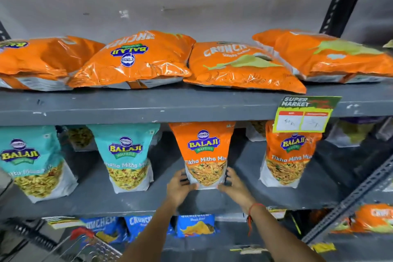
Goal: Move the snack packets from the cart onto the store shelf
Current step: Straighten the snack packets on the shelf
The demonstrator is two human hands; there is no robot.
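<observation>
An orange Tikha Mitha Mix packet (204,151) stands upright on the grey middle shelf (244,195). My left hand (180,187) grips its lower left edge and my right hand (234,185) grips its lower right edge. A second orange packet of the same kind (289,159) stands to its right. Two teal Khatta Mitha Mix packets (127,159) (32,164) stand to its left. A corner of the wire cart (91,249) with a red handle shows at the bottom left.
Several large orange Crunchex bags (136,59) lie flat on the upper shelf (148,106). A price tag (304,115) hangs from that shelf's edge. Blue packets (195,225) fill the lower shelf. A black slotted upright (344,0) rises at the right.
</observation>
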